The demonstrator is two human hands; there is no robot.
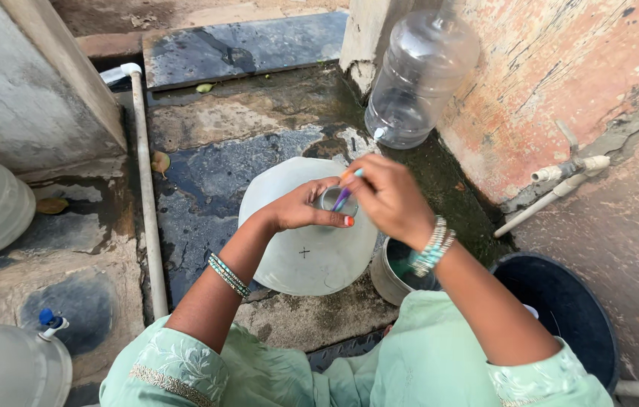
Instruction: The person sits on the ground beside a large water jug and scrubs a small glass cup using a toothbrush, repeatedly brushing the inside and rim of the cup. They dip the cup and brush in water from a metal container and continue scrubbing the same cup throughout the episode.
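The scene was an outdoor washing spot beside a house: wet, algae-stained stone paving (244, 143), a peeling pink wall (560, 68), white water pipes (146, 188) along the ground, large clear water jars (417, 75) and a black tub (568, 309) standing about.

Pale green embroidered sleeves (176, 362); beaded bangles (227, 274) both wrists; orange nail polish.

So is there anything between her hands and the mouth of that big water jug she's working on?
Nothing visible is in the way. The left hand already grips the neck of the big jug, and the right hand holds a thin brush-like tool right at the opening. The other clear jug stands apart by the wall.
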